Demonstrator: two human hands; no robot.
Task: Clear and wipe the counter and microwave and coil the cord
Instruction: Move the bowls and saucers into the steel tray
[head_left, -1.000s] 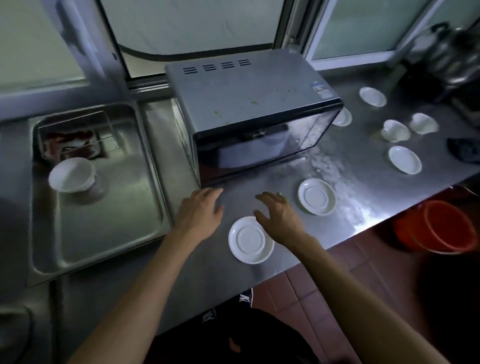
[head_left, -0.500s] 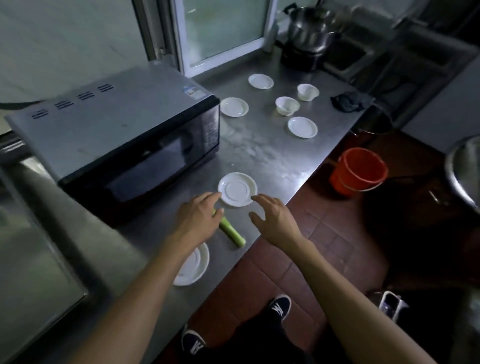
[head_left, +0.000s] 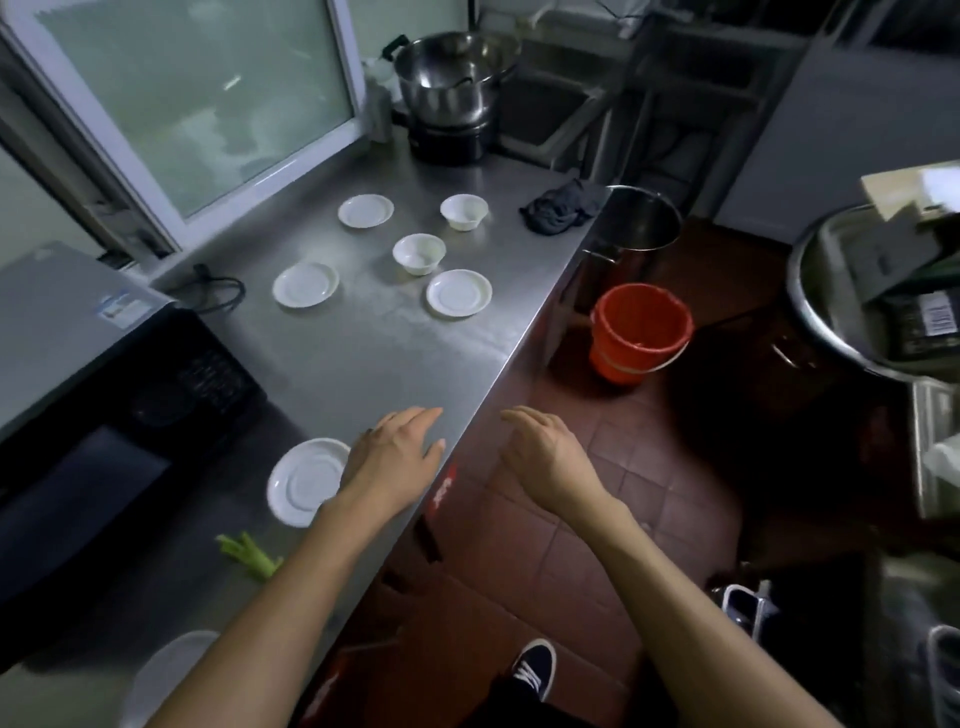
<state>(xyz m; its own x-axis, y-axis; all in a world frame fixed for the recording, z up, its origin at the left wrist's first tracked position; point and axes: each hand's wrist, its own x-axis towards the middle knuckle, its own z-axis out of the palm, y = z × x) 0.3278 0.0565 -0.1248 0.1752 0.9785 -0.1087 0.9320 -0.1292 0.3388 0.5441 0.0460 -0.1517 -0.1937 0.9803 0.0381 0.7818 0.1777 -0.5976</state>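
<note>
The steel counter runs from lower left to upper right. A black microwave stands at its left, and its black cord lies behind it by the window. White saucers and two small white bowls sit further along. Another saucer lies near the front edge, with my left hand open over the counter beside it. My right hand hovers open past the counter's edge, above the floor. A dark cloth lies crumpled at the counter's far edge.
A green vegetable stalk lies in front of the microwave, and a white dish shows at the bottom edge. A steel pot on a burner stands at the far end. On the tiled floor stand an orange bucket and a tall steel pot.
My view has swung right along the counter. Both hands moved right with it; the right hand now hangs past the counter's edge. Neither hand has picked anything up.
</note>
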